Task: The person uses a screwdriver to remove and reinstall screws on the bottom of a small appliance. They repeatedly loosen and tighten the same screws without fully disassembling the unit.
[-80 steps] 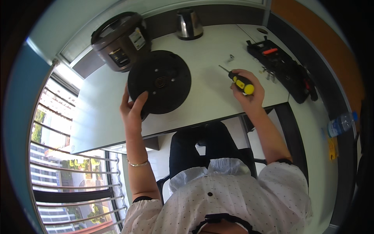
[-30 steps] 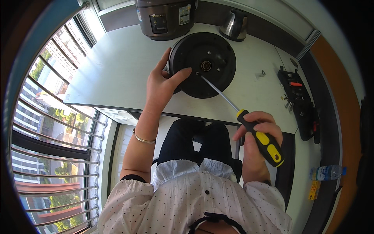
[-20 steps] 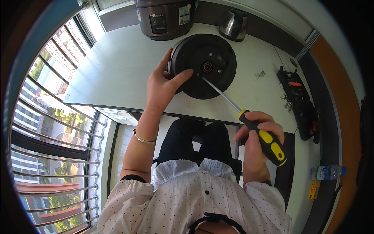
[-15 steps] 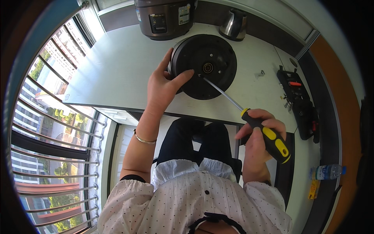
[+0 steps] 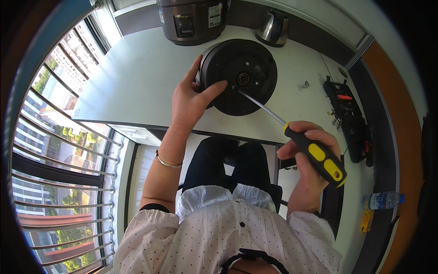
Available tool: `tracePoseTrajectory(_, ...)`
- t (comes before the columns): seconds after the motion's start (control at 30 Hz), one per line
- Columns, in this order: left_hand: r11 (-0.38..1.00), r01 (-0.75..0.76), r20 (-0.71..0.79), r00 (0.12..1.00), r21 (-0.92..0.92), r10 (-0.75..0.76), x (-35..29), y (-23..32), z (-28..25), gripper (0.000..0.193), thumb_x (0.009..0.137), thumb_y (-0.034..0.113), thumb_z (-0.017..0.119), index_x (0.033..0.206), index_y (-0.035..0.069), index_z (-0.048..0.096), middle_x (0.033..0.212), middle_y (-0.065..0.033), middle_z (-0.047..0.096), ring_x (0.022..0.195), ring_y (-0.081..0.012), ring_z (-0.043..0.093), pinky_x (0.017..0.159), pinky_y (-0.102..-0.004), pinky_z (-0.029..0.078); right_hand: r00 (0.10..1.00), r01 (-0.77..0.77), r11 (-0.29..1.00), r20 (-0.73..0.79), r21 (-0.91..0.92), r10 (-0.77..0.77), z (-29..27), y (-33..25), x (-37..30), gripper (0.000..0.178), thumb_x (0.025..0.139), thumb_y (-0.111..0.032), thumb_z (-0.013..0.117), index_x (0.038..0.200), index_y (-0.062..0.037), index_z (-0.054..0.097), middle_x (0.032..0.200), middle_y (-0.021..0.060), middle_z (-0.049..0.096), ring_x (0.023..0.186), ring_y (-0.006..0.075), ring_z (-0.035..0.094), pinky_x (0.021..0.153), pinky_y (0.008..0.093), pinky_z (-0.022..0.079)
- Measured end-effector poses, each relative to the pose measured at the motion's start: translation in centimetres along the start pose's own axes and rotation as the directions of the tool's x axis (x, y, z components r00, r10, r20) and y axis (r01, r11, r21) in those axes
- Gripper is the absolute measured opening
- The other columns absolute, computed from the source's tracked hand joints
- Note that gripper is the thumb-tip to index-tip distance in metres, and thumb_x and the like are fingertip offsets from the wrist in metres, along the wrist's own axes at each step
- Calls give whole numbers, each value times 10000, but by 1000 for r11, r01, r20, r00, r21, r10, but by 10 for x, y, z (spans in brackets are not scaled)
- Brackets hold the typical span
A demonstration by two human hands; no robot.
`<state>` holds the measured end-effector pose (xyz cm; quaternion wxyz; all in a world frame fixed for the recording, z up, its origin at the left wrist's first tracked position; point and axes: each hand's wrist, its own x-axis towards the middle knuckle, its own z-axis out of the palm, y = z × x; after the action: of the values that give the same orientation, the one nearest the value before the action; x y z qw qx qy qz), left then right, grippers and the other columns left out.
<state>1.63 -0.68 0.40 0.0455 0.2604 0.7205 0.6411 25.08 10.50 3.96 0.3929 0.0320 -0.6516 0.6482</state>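
My left hand (image 5: 188,102) clasps the left edge of a round black appliance base (image 5: 251,102), its thumb laid across the flat face and its fingers around the side. The base is tilted up on the table with that face toward me. A ringed socket sits at its middle, with a few small shiny screws about it. In my right hand (image 5: 308,171) is a black and yellow screwdriver (image 5: 317,153), my fingers wrapped round the handle. Its metal shaft slants up and left, and the tip meets the face beside a screw spot near my left thumb.
A brown cooker (image 5: 194,25) and a steel kettle (image 5: 273,28) stand at the back of the white table (image 5: 137,77). On the right lie an open black tool case (image 5: 353,123) and small loose metal parts (image 5: 336,119). Farther right is a plastic bottle (image 5: 383,201).
My right hand and the screwdriver handle have shifted slightly right, and the handle has turned a little. The tip stays at the same spot; my left hand and the base hold still.
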Motion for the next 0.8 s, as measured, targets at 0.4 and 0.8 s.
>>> tracePoseTrajectory(0.4, 1000, 13, 11, 1000, 22, -13, -3, 2, -1, 847, 653, 351, 762, 1389, 80, 441, 694, -86, 632, 628, -137, 606, 639, -258, 479, 949, 253, 958, 225, -133, -220, -9, 12, 10, 463, 691, 63, 769, 1090, -30, 552, 1207, 256, 561, 890, 261, 679, 750, 318, 586)
tracePoseTrajectory(0.8, 914, -95, 84, 987, -395, 139, 6, -20, -1, 682, 802, 17, 659, 1408, -16, 348, 1126, -186, 612, 946, -208, 619, 820, -295, 505, 970, 222, 958, 136, -182, -200, 13, 7, 18, 404, 763, 82, 652, 1125, -36, 518, 1121, 147, 611, 1019, 253, 629, 874, 315, 497)
